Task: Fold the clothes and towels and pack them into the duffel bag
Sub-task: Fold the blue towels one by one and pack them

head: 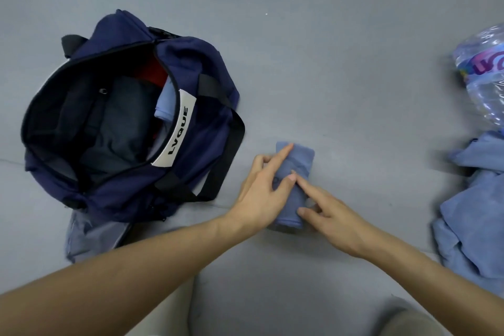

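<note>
Grey surface, open duffel bag [188, 63] at left; left hand [261, 199] and right hand [335, 218] press mostly straight fingers onto rolled blue cloth [300, 161], likely keeping it tight for packing.

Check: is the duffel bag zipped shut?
No, the duffel bag lies unzipped, dark clothes visible inside its open mouth.

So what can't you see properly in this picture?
All in the head view:
Duffel bag: its bottom is hidden under the dark clothes on top.
Red item in the bag: only a corner peeks out.
Rolled blue cloth: its middle is covered by the left hand and right hand.
Plastic bag: cut off by the right edge, print unreadable.
Blue clothes pile: cut off by the right edge.
</note>
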